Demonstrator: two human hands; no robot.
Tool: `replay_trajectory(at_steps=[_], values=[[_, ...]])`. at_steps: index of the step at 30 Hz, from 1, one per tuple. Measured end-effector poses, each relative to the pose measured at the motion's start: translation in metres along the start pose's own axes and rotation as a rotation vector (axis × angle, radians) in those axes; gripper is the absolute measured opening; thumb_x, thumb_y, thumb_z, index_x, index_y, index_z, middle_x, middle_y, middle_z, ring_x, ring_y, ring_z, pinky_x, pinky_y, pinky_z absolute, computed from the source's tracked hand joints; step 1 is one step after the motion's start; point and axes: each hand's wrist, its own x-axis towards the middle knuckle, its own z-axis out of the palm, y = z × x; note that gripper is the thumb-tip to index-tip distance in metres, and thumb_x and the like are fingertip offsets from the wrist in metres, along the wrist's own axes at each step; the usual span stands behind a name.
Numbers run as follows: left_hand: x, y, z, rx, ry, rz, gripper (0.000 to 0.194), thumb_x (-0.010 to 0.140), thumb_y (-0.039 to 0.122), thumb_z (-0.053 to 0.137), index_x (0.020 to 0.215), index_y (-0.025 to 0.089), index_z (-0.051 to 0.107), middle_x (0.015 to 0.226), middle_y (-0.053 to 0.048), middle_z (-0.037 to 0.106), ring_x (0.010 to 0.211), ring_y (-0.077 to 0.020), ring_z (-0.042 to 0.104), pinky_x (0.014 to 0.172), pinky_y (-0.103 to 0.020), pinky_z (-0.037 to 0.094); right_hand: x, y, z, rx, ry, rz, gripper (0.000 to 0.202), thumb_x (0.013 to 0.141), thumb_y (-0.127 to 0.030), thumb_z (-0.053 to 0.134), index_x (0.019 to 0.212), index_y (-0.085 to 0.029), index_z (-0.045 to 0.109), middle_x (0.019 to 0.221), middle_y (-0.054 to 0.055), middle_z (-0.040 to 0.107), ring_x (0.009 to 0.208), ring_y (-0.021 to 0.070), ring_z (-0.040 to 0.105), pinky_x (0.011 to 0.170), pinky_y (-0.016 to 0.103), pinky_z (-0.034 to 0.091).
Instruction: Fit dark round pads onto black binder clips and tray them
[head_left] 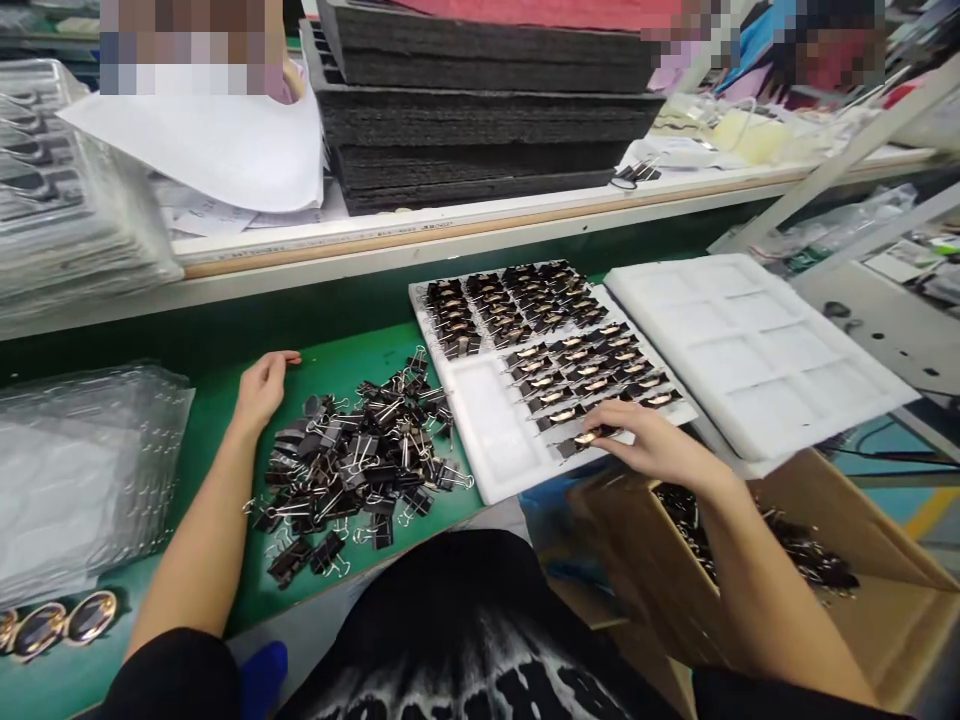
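Observation:
My right hand [637, 440] pinches a black binder clip [581, 443] at the front edge of a white foam tray [495, 430]. Rows of black clips with gold-coloured pieces [577, 365] fill most of that tray; its front left compartment is bare. My left hand [262, 388] rests on the green table [352, 365], left of a heap of loose black binder clips [360, 460]. Its fingers are curled together, and anything between them is too small or hidden to make out.
A second white foam tray [757, 350] lies at the right. Below it stands a cardboard box [885, 540] with more clips. Clear plastic trays [90, 460] are stacked at left, near gold-rimmed dark pieces [90, 617]. Black foam sheets [480, 120] sit on the shelf.

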Motion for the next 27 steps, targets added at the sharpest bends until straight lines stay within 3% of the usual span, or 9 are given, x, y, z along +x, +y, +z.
replay_trajectory(at_steps=[3, 5, 9, 12, 15, 18, 20, 23, 27], values=[[-0.001, 0.002, 0.000, -0.017, 0.014, -0.008, 0.052, 0.103, 0.057, 0.040, 0.105, 0.014, 0.068, 0.100, -0.004, 0.074, 0.103, -0.0201, 0.065, 0.105, -0.040, 0.049, -0.007, 0.012, 0.030, -0.085, 0.104, 0.038, 0.017, 0.100, -0.032, 0.053, 0.100, -0.023, 0.069, 0.107, 0.010, 0.072, 0.106, 0.0305, 0.067, 0.093, 0.049, 0.048], [0.000, 0.003, -0.002, -0.028, 0.023, -0.022, 0.052, 0.105, 0.055, 0.038, 0.105, 0.012, 0.067, 0.100, -0.004, 0.073, 0.102, -0.0191, 0.064, 0.102, -0.040, 0.050, -0.007, 0.017, 0.043, -0.088, 0.177, 0.033, 0.019, 0.101, -0.028, 0.051, 0.102, -0.021, 0.068, 0.107, 0.011, 0.069, 0.104, 0.0288, 0.066, 0.090, 0.046, 0.049], [-0.001, 0.011, -0.015, -0.049, 0.053, -0.043, 0.054, 0.107, 0.052, 0.034, 0.109, 0.008, 0.066, 0.106, -0.009, 0.073, 0.098, -0.0183, 0.065, 0.087, -0.034, 0.055, -0.009, 0.026, 0.051, -0.144, 0.264, -0.046, 0.022, 0.102, -0.027, 0.049, 0.102, -0.019, 0.070, 0.103, 0.012, 0.063, 0.097, 0.0262, 0.064, 0.084, 0.040, 0.051], [-0.019, 0.033, -0.040, -0.035, 0.093, -0.024, 0.052, 0.105, 0.054, 0.036, 0.112, 0.011, 0.066, 0.110, -0.009, 0.073, 0.100, -0.0185, 0.067, 0.084, -0.031, 0.055, -0.012, 0.022, 0.048, -0.360, 0.257, -0.054, 0.026, 0.101, -0.035, 0.054, 0.115, -0.020, 0.070, 0.105, 0.013, 0.063, 0.098, 0.0304, 0.062, 0.080, 0.041, 0.049], [-0.057, 0.066, -0.073, 0.065, 0.086, 0.069, 0.043, 0.102, 0.051, 0.044, 0.115, 0.017, 0.067, 0.112, -0.008, 0.073, 0.105, -0.0208, 0.068, 0.090, -0.033, 0.055, -0.004, 0.000, 0.047, -0.459, 0.262, -0.084, 0.038, 0.104, -0.042, 0.050, 0.134, -0.021, 0.058, 0.116, 0.015, 0.065, 0.105, 0.0328, 0.063, 0.079, 0.041, 0.046], [-0.108, 0.095, -0.103, 0.260, 0.077, 0.188, 0.033, 0.101, 0.041, 0.050, 0.120, 0.020, 0.065, 0.119, -0.008, 0.071, 0.111, -0.0224, 0.066, 0.098, -0.037, 0.053, 0.022, -0.037, 0.049, -0.380, 0.217, -0.262, 0.036, 0.108, -0.043, 0.043, 0.134, -0.022, 0.055, 0.117, 0.013, 0.067, 0.106, 0.0300, 0.064, 0.086, 0.042, 0.045], [-0.145, 0.103, -0.118, 0.402, 0.153, 0.213, 0.029, 0.100, 0.033, 0.050, 0.122, 0.019, 0.063, 0.122, -0.010, 0.069, 0.117, -0.0238, 0.063, 0.104, -0.040, 0.050, 0.048, -0.063, 0.054, -0.312, 0.142, -0.397, 0.033, 0.108, -0.041, 0.043, 0.133, -0.022, 0.056, 0.117, 0.012, 0.068, 0.104, 0.0280, 0.065, 0.088, 0.041, 0.046], [-0.200, 0.096, -0.128, 0.548, 0.335, 0.098, 0.024, 0.101, 0.027, 0.047, 0.116, 0.019, 0.062, 0.114, -0.011, 0.068, 0.115, -0.0250, 0.063, 0.105, -0.042, 0.048, 0.095, -0.099, 0.065, -0.239, 0.066, -0.524, 0.027, 0.108, -0.034, 0.043, 0.125, -0.024, 0.062, 0.115, 0.010, 0.070, 0.101, 0.0278, 0.067, 0.085, 0.041, 0.047], [-0.263, 0.068, -0.119, 0.711, 0.496, -0.209, 0.020, 0.099, 0.028, 0.047, 0.110, 0.020, 0.062, 0.117, -0.014, 0.065, 0.118, -0.0290, 0.060, 0.107, -0.046, 0.044, 0.169, -0.148, 0.078, -0.081, 0.020, -0.601, 0.027, 0.105, -0.028, 0.043, 0.111, -0.022, 0.069, 0.109, 0.012, 0.072, 0.097, 0.0289, 0.068, 0.083, 0.042, 0.051]])
